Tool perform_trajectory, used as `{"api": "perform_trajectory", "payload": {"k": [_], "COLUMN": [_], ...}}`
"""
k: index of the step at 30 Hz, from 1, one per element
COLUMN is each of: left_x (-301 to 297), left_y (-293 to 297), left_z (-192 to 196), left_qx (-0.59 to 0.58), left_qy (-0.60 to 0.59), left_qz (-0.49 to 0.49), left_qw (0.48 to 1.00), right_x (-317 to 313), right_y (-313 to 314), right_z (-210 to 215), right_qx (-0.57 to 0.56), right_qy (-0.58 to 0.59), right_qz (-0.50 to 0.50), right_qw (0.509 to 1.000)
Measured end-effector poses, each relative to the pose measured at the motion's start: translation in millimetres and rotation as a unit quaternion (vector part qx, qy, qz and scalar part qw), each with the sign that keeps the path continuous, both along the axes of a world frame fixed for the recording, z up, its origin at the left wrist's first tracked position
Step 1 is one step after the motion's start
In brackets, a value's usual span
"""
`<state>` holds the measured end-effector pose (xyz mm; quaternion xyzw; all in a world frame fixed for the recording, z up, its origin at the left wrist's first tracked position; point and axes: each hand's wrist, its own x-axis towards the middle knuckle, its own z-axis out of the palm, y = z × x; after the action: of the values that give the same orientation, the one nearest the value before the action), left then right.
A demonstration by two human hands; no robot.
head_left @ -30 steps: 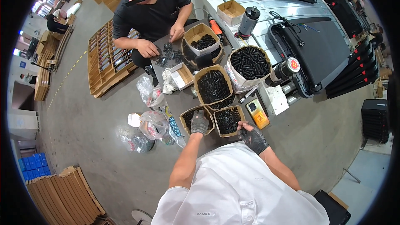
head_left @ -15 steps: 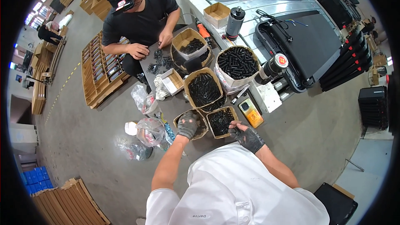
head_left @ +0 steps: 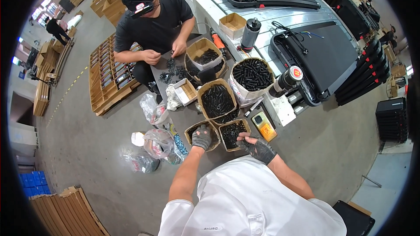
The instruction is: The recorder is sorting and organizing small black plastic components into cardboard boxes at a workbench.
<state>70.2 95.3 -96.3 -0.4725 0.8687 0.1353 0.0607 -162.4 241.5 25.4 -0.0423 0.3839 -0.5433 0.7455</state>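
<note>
My left hand, in a grey fingerless-looking glove, reaches into a small cardboard box. Its fingers curl downward, and anything between them is hidden. Just right of that stands a second cardboard box of small black ring-like parts. At its right edge my right hand, gloved alike, has thumb and fingers drawn together; what they pinch is too small to make out. Beyond both boxes sits a larger carton of black rod-like parts.
A phone lies right of the boxes, near a cordless driver. Behind stands a tub of black cylinders. Across the table a co-worker handles small black parts. Plastic bags are at the left, beside an open white carton.
The view has shifted slightly, so the table sits a little lower and farther right. My left hand stays in its box, and my right hand stays at the neighbouring box's edge.
</note>
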Motion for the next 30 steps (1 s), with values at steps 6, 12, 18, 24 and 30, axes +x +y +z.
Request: {"api": "perform_trajectory", "payload": {"k": [6, 12, 18, 24, 30], "left_x": [4.8, 4.7, -25.9, -33.4, -44.6], "left_y": [6.3, 36.7, 62.1, 69.7, 72.8], "left_z": [38.0, 67.2, 129.7, 118.8, 112.3], "left_qx": [0.054, 0.233, 0.397, 0.404, 0.381], "left_qy": [0.065, 0.351, 0.466, 0.498, 0.532], "left_qz": [0.051, 0.123, 0.223, 0.206, 0.195], "left_qw": [0.995, 0.899, 0.759, 0.740, 0.730], "right_x": [-1.1, 2.1, 2.5, 3.2, 10.5], "right_y": [7.1, -4.8, -13.9, -11.2, -12.1], "right_z": [-4.6, -2.8, 3.3, 0.3, 16.6], "right_qx": [0.007, 0.007, -0.013, 0.042, 0.032], "right_qy": [0.077, 0.088, 0.116, 0.085, 0.056], "right_qz": [0.030, 0.015, 0.053, 0.019, 0.026], "right_qw": [0.997, 0.996, 0.992, 0.995, 0.998]}}
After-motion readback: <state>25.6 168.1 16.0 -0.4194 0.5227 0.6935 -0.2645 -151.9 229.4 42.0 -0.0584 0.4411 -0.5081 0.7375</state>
